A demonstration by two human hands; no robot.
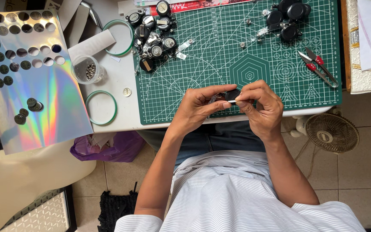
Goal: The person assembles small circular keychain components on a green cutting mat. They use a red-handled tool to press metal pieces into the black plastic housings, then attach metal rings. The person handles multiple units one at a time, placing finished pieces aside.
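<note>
Black round reel pinched between left hand and right hand.

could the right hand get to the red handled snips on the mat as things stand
Probably yes, once freed: the right hand pinches a small black round piece together with the left hand, but only bare green mat lies between it and the snips.

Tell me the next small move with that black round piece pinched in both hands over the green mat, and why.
Probably press the parts together. Both the left hand and the right hand pinch the small black round piece just above the green cutting mat, fingertips meeting at it. Similar finished pieces lie piled further back, so it likely joins them afterwards.
</note>
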